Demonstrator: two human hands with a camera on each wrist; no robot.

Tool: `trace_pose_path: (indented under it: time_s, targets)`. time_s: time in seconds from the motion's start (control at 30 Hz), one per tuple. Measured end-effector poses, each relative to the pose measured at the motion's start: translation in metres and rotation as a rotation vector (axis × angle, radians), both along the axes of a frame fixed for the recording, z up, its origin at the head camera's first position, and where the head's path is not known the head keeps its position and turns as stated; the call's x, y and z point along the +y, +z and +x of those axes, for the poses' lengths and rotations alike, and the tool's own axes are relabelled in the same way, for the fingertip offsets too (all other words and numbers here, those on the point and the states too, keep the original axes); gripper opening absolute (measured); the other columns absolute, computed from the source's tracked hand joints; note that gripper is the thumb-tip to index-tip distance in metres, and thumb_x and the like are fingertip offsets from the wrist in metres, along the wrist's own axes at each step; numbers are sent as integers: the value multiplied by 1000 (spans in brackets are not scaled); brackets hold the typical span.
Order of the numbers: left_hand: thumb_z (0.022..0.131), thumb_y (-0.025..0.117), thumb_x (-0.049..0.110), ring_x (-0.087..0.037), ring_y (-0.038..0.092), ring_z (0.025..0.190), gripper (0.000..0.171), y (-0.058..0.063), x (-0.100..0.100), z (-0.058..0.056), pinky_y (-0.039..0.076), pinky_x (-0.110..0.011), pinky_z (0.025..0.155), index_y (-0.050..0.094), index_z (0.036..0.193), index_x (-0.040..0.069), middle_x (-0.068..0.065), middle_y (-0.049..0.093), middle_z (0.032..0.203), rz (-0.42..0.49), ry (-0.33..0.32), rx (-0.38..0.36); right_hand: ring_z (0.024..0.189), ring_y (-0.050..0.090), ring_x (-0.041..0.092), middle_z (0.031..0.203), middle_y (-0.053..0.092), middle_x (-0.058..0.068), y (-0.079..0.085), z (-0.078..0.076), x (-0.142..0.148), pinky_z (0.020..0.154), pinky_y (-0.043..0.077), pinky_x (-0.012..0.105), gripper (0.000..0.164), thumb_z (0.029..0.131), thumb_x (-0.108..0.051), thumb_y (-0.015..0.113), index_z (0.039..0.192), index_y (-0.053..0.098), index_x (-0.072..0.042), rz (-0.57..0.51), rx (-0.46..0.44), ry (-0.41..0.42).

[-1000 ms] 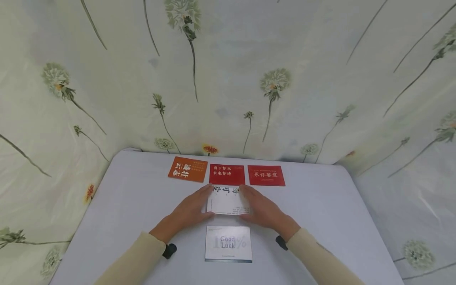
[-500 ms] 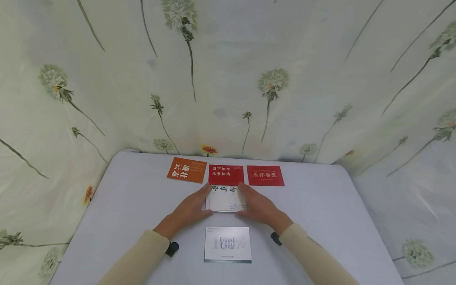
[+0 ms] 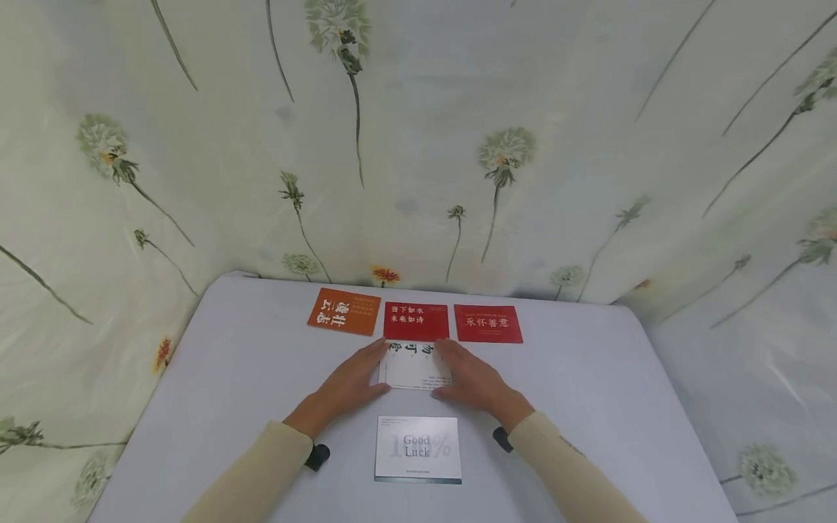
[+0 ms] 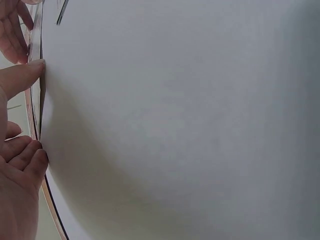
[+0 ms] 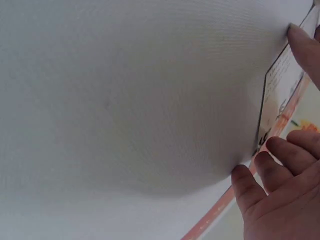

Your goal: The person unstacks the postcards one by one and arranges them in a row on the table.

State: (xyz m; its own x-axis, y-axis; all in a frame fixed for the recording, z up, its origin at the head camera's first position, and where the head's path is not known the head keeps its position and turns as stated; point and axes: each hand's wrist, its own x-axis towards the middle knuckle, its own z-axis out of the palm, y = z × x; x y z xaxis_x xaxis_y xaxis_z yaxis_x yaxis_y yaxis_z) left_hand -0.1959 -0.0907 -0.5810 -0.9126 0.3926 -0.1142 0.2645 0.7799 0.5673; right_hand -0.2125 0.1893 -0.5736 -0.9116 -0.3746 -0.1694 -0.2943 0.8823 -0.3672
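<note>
In the head view, my left hand (image 3: 348, 381) and right hand (image 3: 480, 381) hold a white card (image 3: 417, 370) with dark Chinese characters from its two sides. Each thumb lies at the near edge, and the other fingertips reach the far corners, covering them. A red card (image 3: 415, 322) lies right beyond it. In the right wrist view, the printed face of the white card (image 5: 280, 85) shows between thumb and fingers, which touch down by its edges. From the left wrist, the thumb (image 4: 25, 77) and fingers appear at the card's edge, seen very flat.
An orange card (image 3: 344, 311) and another red card (image 3: 489, 322) flank the middle red one along the back of the white-covered table (image 3: 261, 378). Nearer the body lies a "Good Luck" card (image 3: 418, 449). Dandelion-patterned cloth (image 3: 405, 145) hangs behind the table.
The white card has shifted slightly away from the body and sits straighter below the middle red card. My right hand has come a little to the left; both hands keep their hold.
</note>
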Motion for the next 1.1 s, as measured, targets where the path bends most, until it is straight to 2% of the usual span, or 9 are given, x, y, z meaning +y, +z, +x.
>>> trace_pose_path:
  time_s: [0.3, 0.43, 0.57, 0.7, 0.83, 0.97, 1.1]
  targets:
    - [93, 82, 32, -26, 30, 156, 91, -3, -1, 1, 34, -45, 122, 31, 166, 12, -4, 32, 170, -40, 7, 30, 151, 37, 24, 164, 39, -1, -5, 3, 3, 113, 46, 48, 115, 71, -42, 97, 165, 32, -23, -17, 13, -22]
    - [93, 82, 34, -25, 30, 156, 92, -7, 0, 4, 34, -46, 121, 30, 166, 13, -4, 32, 170, -46, 43, 30, 152, 36, 25, 164, 39, -1, -3, 8, 5, 112, 47, 49, 113, 72, -42, 96, 165, 33, -23, -22, 7, -33]
    - [92, 82, 33, -28, 32, 154, 93, -1, 5, 11, 35, -48, 121, 30, 166, 12, -6, 35, 168, -3, 71, 28, 151, 37, 25, 164, 41, -1, 1, 19, 10, 113, 46, 49, 107, 77, -43, 93, 164, 34, -24, -14, 0, -47]
    - [91, 83, 34, -29, 36, 153, 93, 10, 10, 22, 38, -49, 119, 32, 165, 11, -8, 38, 166, 4, 20, 55, 151, 39, 27, 164, 42, 1, 4, 36, 16, 113, 46, 49, 101, 80, -45, 90, 163, 37, -22, -11, 5, -45]
    - [90, 83, 38, -29, 38, 151, 93, 14, 10, 36, 42, -47, 117, 34, 164, 11, -8, 39, 166, -60, -43, 115, 150, 40, 26, 164, 42, 1, 7, 53, 18, 111, 47, 48, 102, 79, -50, 89, 163, 38, -22, -13, 9, -16]
    - [88, 85, 39, -29, 40, 150, 93, 17, 7, 54, 42, -47, 116, 37, 162, 9, -9, 42, 164, -79, -23, 120, 149, 41, 27, 163, 44, 1, 12, 71, 18, 111, 48, 50, 101, 78, -54, 88, 162, 41, -23, -9, -10, 7]
    - [86, 86, 39, -29, 44, 147, 91, 17, 6, 73, 43, -49, 115, 42, 160, 8, -10, 47, 161, -63, -2, 76, 147, 45, 27, 159, 48, 1, 17, 88, 18, 109, 49, 52, 99, 76, -55, 89, 159, 46, -22, -4, -46, 5]
